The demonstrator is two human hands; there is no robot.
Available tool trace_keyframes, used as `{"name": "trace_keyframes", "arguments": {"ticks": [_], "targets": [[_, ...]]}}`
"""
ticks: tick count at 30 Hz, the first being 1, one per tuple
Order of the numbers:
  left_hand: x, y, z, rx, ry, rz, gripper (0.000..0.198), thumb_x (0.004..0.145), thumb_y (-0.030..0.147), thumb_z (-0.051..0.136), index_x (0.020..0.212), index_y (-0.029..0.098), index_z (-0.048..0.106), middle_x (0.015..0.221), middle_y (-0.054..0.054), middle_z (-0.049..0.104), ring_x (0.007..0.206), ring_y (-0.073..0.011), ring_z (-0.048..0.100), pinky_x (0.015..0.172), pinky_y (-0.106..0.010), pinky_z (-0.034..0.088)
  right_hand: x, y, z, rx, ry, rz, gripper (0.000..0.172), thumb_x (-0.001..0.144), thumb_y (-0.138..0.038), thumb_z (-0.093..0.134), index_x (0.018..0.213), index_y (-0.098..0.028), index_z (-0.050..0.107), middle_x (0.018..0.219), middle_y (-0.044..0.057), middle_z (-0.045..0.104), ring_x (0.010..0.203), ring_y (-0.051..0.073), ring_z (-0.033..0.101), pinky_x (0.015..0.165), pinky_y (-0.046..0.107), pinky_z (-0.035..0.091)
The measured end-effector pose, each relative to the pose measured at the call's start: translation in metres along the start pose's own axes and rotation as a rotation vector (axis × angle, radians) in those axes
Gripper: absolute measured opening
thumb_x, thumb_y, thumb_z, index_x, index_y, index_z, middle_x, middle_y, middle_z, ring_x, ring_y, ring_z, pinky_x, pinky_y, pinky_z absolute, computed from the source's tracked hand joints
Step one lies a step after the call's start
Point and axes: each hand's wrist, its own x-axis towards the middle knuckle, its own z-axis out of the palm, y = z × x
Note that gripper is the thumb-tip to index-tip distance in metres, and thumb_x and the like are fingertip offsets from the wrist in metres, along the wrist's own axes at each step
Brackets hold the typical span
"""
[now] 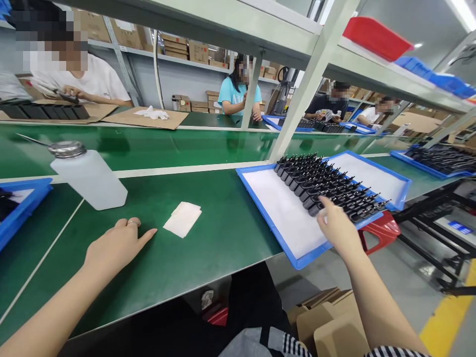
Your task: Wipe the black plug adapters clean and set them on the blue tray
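Note:
My left hand [113,245] rests on the green table, its fingers partly curled and its thumb stretched out, with nothing held. Just right of it lies a folded white cloth or paper [182,219]. Beyond the hand stands a whitish bottle [91,178] with a metal cap. My right hand [339,227] reaches over the blue-rimmed tray [267,225], index finger extended at the near rows of black box-shaped parts [312,183] with thin stems. Whether the fingertip touches a part, I cannot tell. The fingers hold nothing that I can see.
A white upright post [308,74] rises behind the tray. Another blue tray [26,203] sits at the left edge. Under the right tray shows a red stool [383,230]; cardboard boxes [340,322] stand on the floor. Several people work across the bench.

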Motion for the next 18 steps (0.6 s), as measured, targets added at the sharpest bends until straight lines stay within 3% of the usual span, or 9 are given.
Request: {"name": "trace_keyframes", "arguments": {"ticks": [2,4,8,12,18], "targets": [[0.0,0.0,0.0,0.012,-0.001,0.003,0.047,0.076,0.046,0.015,0.101,0.012,0.035,0.102,-0.011,0.039,0.081,-0.021,0.046,0.061,-0.027,0.036,0.0,-0.006,0.003,-0.071,-0.251,-0.092,0.05,0.074,-0.013,0.022,0.124,-0.018,0.019,0.08,0.012,0.055,0.069,0.023,0.054,0.058,0.034,0.04],[0.0,0.001,-0.001,0.015,-0.006,-0.003,0.047,0.076,0.046,0.014,0.1,0.013,0.035,0.102,-0.011,0.039,0.081,-0.0205,0.046,0.059,-0.026,0.037,0.007,-0.005,0.009,-0.159,-0.386,-0.112,0.054,0.073,-0.009,0.02,0.125,-0.022,0.015,0.078,0.012,0.056,0.068,0.024,0.055,0.055,0.034,0.04],[0.0,0.001,-0.001,0.028,-0.008,-0.013,0.045,0.076,0.047,0.013,0.099,0.014,0.035,0.102,-0.01,0.039,0.081,-0.0196,0.047,0.058,-0.026,0.037,0.02,0.006,0.016,-0.254,-0.37,-0.065,0.056,0.072,-0.009,0.021,0.124,-0.028,0.015,0.09,0.014,0.053,0.081,0.026,0.052,0.054,0.033,0.04],[0.001,0.002,-0.001,0.03,-0.018,-0.031,0.046,0.076,0.047,0.014,0.1,0.014,0.035,0.102,-0.01,0.04,0.081,-0.0199,0.047,0.06,-0.026,0.038,0.02,0.012,0.013,-0.271,-0.398,-0.035,0.056,0.072,-0.01,0.022,0.123,-0.031,0.016,0.092,0.015,0.051,0.077,0.026,0.054,0.05,0.033,0.04],[0.002,0.0,0.001,0.01,0.023,0.013,0.046,0.076,0.047,0.015,0.097,0.013,0.038,0.1,-0.011,0.041,0.079,-0.0221,0.048,0.06,-0.03,0.039,0.01,-0.006,-0.008,-0.287,-0.434,-0.092,0.054,0.074,-0.01,0.021,0.126,-0.022,0.013,0.086,0.013,0.053,0.069,0.023,0.056,0.052,0.032,0.039]]}}
